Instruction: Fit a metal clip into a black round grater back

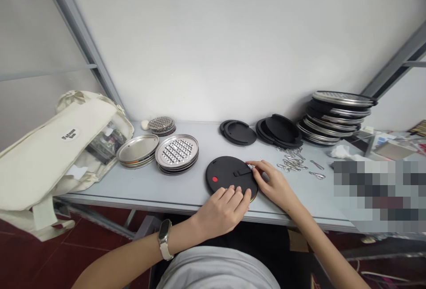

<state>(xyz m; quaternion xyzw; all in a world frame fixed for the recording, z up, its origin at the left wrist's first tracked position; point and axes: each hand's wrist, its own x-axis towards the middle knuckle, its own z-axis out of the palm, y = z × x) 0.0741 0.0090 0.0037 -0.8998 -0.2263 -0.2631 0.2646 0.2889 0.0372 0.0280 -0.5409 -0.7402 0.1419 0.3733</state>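
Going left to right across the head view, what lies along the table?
Cloth tote bag → stack of plain metal plates → stack of metal graters → black round disc → metal clips → tall stack of metal graters and black discs

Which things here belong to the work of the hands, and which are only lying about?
Seem to belong: left hand on black disc; right hand pinching metal piece; loose metal clips; black rings; grater plates.
Lying about: canvas bag; crumpled tissue; white ball.
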